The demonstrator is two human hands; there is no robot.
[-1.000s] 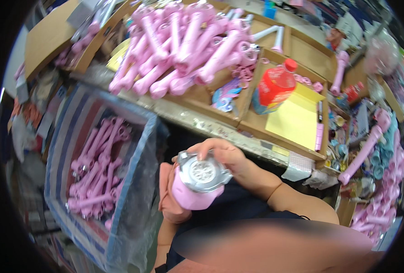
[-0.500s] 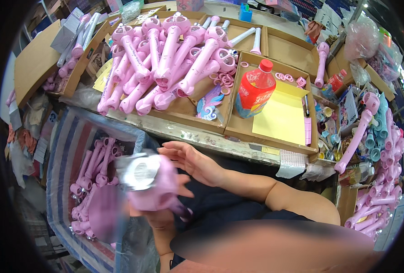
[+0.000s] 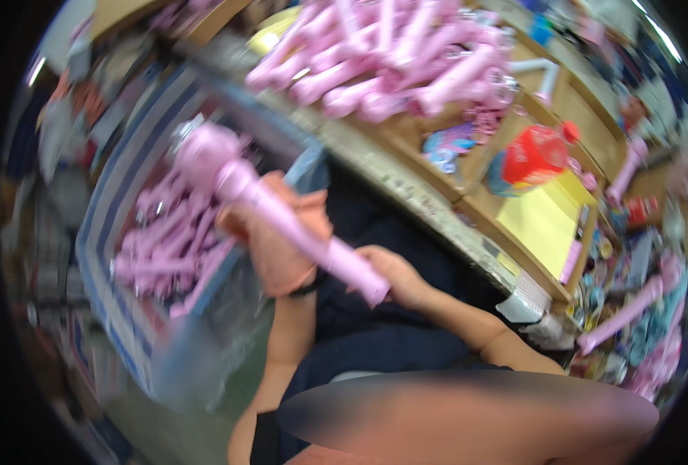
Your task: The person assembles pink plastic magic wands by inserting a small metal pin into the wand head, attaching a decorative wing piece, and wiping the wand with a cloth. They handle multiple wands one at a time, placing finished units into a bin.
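Observation:
A pink toy wand [image 3: 282,217] with a round head and a long handle lies slantwise in front of me, its head up and to the left over the bag. My left hand [image 3: 282,252], in an orange glove, is closed around the handle's middle. At the lower end my right hand [image 3: 398,277] is bare, its fingers curled against the handle tip and partly hidden behind it. The striped bag [image 3: 131,174] beneath the wand's head holds several similar pink wands [image 3: 169,256]. Motion smears the picture.
A heap of pink wands [image 3: 406,70] fills a cardboard tray on the bench. A red bottle [image 3: 531,159] stands by a yellow sheet [image 3: 541,229] in another tray. The bench edge [image 3: 406,182] runs slantwise beyond my right hand. More pink parts [image 3: 658,360] are piled at right.
The view has turned, so the bench now slants. The wand has swung from a blurred, end-on pose to a lengthwise one, and my right hand has come to its lower end.

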